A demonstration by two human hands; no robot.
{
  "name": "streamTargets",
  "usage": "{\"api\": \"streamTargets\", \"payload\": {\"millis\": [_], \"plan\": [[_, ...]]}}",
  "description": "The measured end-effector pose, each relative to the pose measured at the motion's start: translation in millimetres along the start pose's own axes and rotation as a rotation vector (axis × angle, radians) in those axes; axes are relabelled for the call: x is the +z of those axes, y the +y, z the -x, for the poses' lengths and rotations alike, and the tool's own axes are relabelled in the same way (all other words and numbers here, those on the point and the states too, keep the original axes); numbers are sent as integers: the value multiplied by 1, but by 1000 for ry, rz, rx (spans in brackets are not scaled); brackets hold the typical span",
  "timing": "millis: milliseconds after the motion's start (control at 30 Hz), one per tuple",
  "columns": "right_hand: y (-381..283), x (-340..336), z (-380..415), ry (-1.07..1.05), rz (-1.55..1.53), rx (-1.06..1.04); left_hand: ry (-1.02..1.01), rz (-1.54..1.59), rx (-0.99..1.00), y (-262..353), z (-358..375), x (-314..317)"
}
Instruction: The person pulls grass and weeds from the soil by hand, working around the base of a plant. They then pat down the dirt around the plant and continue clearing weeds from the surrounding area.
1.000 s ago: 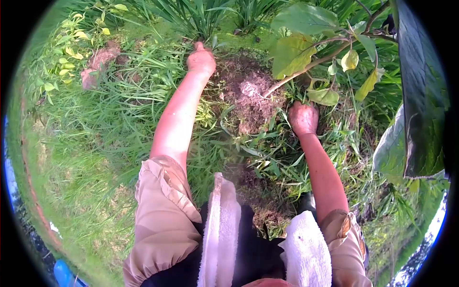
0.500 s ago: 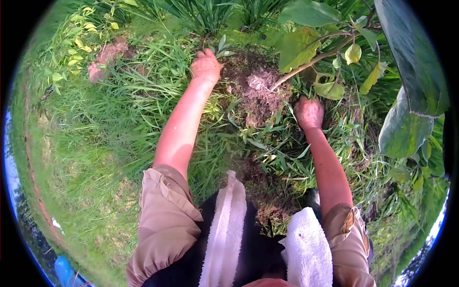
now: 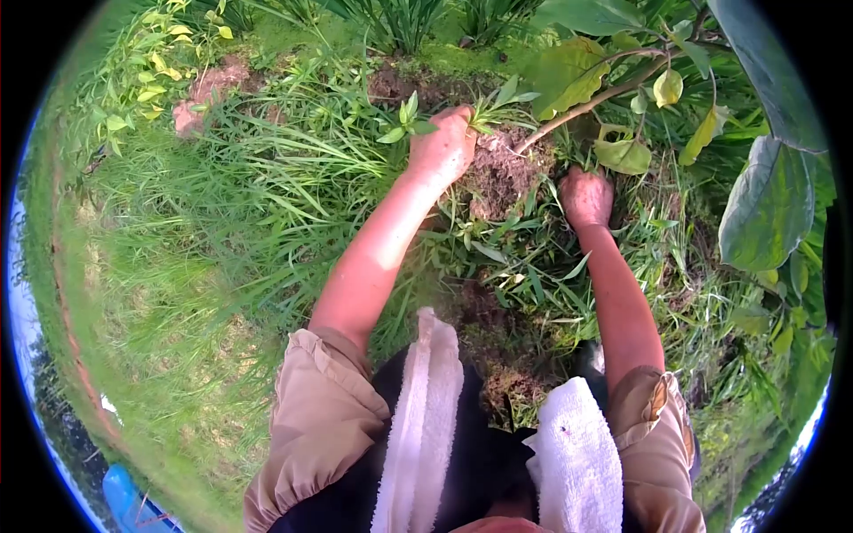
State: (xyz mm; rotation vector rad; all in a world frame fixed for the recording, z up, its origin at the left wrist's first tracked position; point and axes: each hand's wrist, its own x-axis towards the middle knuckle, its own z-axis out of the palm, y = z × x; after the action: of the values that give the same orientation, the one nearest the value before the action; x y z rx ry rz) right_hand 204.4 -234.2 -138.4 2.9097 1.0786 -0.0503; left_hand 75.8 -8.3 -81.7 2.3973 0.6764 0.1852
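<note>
Left hand (image 3: 442, 147) closed on leafy weeds (image 3: 409, 123). Right hand (image 3: 586, 197) curled shut near stem (image 3: 582, 109), can't tell on what.

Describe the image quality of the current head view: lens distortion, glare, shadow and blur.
Head view: round fisheye image, corners black, blue fringe along its rim; sunlit patches glare on the left forearm, with shade lower down; white towel very bright; dark soil between the arms in shade; grass at lower left soft and smeared.
</note>
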Motion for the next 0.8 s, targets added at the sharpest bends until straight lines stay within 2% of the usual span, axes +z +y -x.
{"api": "streamTargets", "payload": {"millis": [33, 67, 133, 167, 267, 300, 333, 367, 400, 433, 467, 533, 600, 633, 733, 767, 800], "plan": [[0, 4, -1, -16, -1, 6, 150, -215, 120, -16, -4, 13], [-1, 1, -1, -13, 9, 12, 95, -357, -44, -25, -9, 8], [1, 7, -1, 53, 27, -16, -98, -278, -350, -40, -13, 2], [0, 3, -3, 26, 17, -7, -112, -253, -300, -39, -9, -5], [-3, -3, 1, -29, -6, 12, -109, -82, -365, -54, -11, -5], [-2, -1, 0, -13, -4, 9, -17, 331, -344, -57, -3, 3], [-1, 0, 0, 1, 0, 6, -4, 329, -152, -54, 3, 19], [-3, -7, -2, -102, -1, 25, -76, 409, -108, -35, 19, 27], [-4, -7, -1, -86, -2, 13, -139, 487, -62, -14, 26, 22], [-3, -6, -2, -63, -2, 4, -192, 28, -103, 8, 19, -2], [-2, -6, -1, -43, -3, 0, -177, -82, -238, 8, 11, -15], [0, -5, -1, -1, 7, -8, 160, -353, -86, -52, -8, 3], [-1, -6, -1, -42, -3, -13, -27, -377, -277, -63, -15, -2], [-2, -9, -1, -55, 5, -10, -60, -465, -303, -80, -19, 10], [0, -14, 1, -65, -65, -19, -289, -514, -322, -70, -27, -4], [1, -12, 1, -52, -83, -34, -275, -506, -369, -70, -29, -7], [2, -10, 1, -39, -98, -48, -370, -459, -426, -78, -35, -8]]}}
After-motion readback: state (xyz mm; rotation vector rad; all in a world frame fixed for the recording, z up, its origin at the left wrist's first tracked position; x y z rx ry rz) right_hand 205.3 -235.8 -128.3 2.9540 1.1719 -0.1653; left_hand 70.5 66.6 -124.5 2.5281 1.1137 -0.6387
